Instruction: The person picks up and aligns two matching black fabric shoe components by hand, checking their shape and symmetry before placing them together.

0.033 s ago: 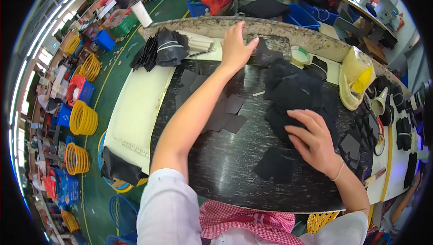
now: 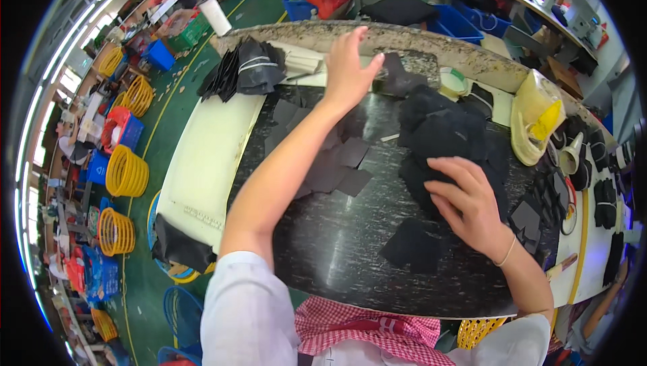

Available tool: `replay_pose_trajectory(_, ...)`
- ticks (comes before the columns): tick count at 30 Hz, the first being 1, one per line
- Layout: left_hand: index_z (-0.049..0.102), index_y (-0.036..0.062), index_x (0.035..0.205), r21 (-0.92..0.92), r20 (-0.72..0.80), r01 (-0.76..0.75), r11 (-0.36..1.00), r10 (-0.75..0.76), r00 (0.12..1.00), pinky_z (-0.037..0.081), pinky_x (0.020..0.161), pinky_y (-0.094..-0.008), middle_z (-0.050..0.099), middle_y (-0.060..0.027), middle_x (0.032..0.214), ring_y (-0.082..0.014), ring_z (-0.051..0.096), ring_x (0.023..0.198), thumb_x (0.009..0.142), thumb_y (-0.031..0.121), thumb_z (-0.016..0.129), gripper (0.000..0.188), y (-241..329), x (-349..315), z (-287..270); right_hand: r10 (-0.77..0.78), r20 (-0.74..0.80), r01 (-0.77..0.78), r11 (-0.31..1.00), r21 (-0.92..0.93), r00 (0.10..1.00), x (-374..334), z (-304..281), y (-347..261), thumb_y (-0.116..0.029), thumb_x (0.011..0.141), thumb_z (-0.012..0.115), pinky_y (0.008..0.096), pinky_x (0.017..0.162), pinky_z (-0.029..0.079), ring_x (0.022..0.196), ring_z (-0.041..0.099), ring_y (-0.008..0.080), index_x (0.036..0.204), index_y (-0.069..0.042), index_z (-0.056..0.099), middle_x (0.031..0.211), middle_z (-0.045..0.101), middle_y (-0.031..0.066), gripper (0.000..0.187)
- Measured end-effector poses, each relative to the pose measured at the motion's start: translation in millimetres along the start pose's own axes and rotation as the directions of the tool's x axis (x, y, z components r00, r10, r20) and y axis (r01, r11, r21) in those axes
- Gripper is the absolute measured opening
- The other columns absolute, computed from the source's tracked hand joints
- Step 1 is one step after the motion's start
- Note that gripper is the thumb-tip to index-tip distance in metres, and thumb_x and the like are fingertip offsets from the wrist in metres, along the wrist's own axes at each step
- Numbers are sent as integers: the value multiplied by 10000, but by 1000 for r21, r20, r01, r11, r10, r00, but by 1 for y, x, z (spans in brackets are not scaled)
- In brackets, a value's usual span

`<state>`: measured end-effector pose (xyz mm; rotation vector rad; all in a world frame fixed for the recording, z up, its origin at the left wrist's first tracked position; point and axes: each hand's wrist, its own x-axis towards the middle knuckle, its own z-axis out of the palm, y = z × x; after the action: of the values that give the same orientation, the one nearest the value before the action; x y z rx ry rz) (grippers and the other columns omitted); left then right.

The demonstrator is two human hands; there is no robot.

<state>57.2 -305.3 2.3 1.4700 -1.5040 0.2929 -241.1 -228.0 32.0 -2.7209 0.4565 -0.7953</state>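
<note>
My left hand (image 2: 348, 73) reaches over the far side of the dark, streaked board (image 2: 323, 258). Its thumb stands apart from the fingers, and it seems to hold nothing. Near its thumb lies a dark piece (image 2: 402, 77). My right hand (image 2: 472, 204) hovers over or rests on the right edge of a heap of black fabric pieces (image 2: 441, 133); its fingers are bent and apart, and contact is hard to judge. A separate black piece (image 2: 412, 246) lies nearer me. Flat dark grey cut pieces (image 2: 337, 170) are spread left of the middle, partly behind my left forearm.
Bundled black pieces (image 2: 259, 66) sit at the far left, above a cream panel (image 2: 209, 154). On the right stand a tape roll (image 2: 453, 81), a cut-open yellowish plastic container (image 2: 532, 120) and more dark pieces (image 2: 529, 221). A raised worn ledge (image 2: 485, 56) borders the far side.
My left hand has shifted slightly left over the board. My right hand stays almost in place over the black heap. The whole view has moved a little.
</note>
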Motion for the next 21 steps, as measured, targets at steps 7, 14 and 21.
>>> replay_pose_trajectory(7,575,34,1183,-97,302,1,995,29,953,480,780,-289,616,-76,968,-177,607,868,828,-29,594,362,23,-93,-125,29,138,-59,974,220,990,91,82,11,-146,799,694,402,921,458,1092,543,338,1164,-23,584,1264,510,145,400)
replay_pose_trajectory(14,514,16,1261,76,469,-118,990,69,881,400,990,-423,519,-143,1260,-319,489,1167,799,89,672,493,17,-127,-145,-165,118,141,972,186,979,104,106,9,-85,788,676,384,904,466,1036,545,329,1205,-32,550,1159,517,151,438)
replay_pose_trajectory(21,551,22,1198,182,672,-185,966,15,740,466,862,-390,520,-116,1042,-303,521,1015,814,51,630,393,7,-108,-146,-50,128,21,975,222,990,99,128,-6,70,781,531,392,962,432,1083,502,330,1175,47,549,1172,502,161,395)
